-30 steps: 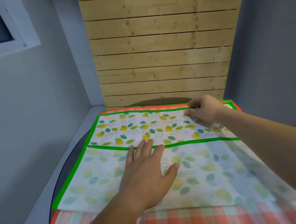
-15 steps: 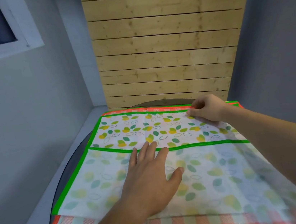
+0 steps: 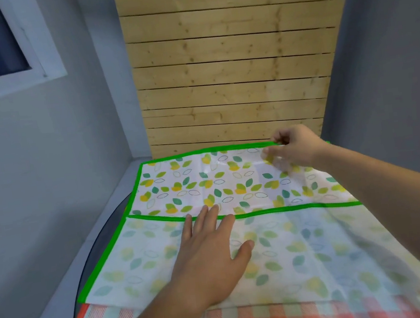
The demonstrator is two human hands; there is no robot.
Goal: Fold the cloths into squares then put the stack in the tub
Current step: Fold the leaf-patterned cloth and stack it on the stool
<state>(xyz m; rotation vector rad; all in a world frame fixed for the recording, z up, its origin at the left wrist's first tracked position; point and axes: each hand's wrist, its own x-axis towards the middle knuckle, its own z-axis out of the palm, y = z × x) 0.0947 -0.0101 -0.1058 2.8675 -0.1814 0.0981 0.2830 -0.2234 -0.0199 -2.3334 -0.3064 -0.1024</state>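
Flat and straight-fingered, the left hand (image 3: 211,254) presses the leaf cloth (image 3: 206,183) stretched left-to-right across the bench (image 3: 106,231), while the right hand (image 3: 295,147), nearer the far edge, pinches its green hem there, set to fold.

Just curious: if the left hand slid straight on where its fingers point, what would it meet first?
The left hand would cross more leaf-print cloth; the first obstacle is probably the wooden slat wall, though depth is unclear.

Bare left hand (image 3: 211,254), bare right hand (image 3: 296,150), forearms (image 3: 382,178) seemingly bare to elbows
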